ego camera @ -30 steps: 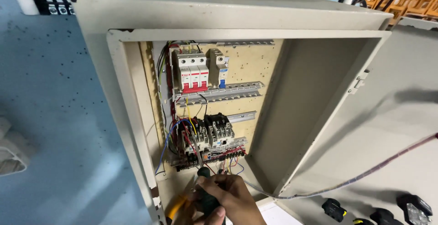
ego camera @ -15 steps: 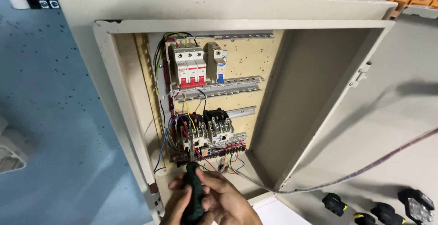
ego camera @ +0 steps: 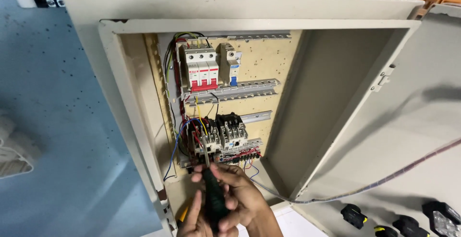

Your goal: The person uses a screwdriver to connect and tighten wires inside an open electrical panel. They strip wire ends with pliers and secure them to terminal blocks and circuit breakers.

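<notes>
Now my right hand [ego camera: 240, 194] is wrapped shut around the dark green handle of the screwdriver [ego camera: 213, 196], and my left hand [ego camera: 194, 218] sits below it, fingers loosely curled against the lower part of the handle to steady it. Whether the left palm truly grips I cannot tell. The metal shaft runs up from my fists to the contactor block [ego camera: 218, 136] at the bottom of the beige enclosure [ego camera: 120, 73], with its tip among the red, blue and yellow wires [ego camera: 189, 131].

To do this well, I judge I should keep the shaft in line with the terminal screw — square, not tilted — and press in before turning so the tip does not skip onto a neighbouring wire. The white and red circuit breakers [ego camera: 201, 69] above sit well clear of the blade.
</notes>
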